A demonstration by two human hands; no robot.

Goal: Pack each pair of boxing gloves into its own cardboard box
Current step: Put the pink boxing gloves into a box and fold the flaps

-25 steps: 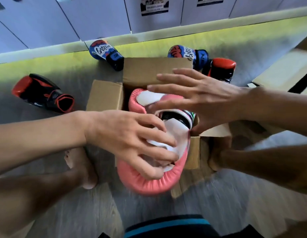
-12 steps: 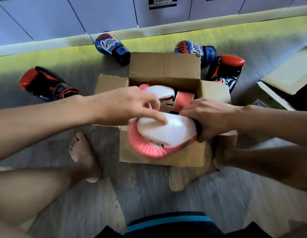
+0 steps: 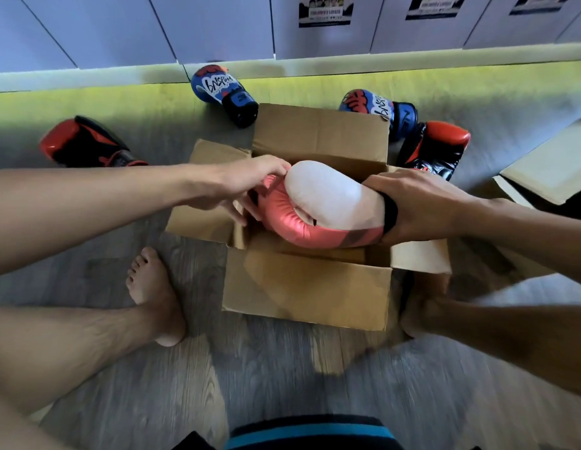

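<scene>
Holds the pink glove [image 3: 328, 203], now farther in over the box [image 3: 308, 287] than before, between both hands, right hand [image 3: 422, 206] gripping the cuff, left hand [image 3: 243, 183] clasping the tip; seems nearly packed.

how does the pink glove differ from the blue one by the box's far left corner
The pink and white glove shows no lettering; the blue glove has red patches and bold lettering. The pink and white glove is held at the open cardboard box, left hand at its padded end, right hand at its cuff; the blue glove lies untouched on the floor. Both are boxing gloves with black cuffs.
</scene>
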